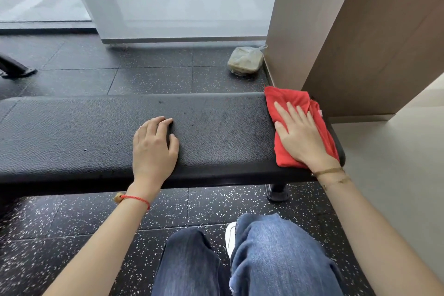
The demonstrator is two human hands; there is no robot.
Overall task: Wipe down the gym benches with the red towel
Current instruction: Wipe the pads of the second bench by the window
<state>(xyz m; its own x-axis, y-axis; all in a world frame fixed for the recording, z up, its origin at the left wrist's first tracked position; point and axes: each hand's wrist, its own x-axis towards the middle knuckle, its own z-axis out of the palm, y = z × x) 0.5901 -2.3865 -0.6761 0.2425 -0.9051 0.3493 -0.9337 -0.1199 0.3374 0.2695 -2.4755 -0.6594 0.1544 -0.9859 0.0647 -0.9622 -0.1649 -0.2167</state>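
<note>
A black padded gym bench (72, 132) runs across the view from left to right. At its right end lies the folded red towel (286, 101). My right hand (300, 134) presses flat on the towel with straight, spread fingers. My left hand (153, 146) rests on the middle of the bench pad, palm down, its fingers slightly bent at the tips and holding nothing. Faint marks show on the pad between the two hands.
A brown wall column (336, 31) stands right behind the bench's right end. A clear plastic bag with a container (245, 61) lies on the speckled black floor beyond the bench. A bench foot (277, 192) is below the right end. A black machine leg (14, 68) is far left.
</note>
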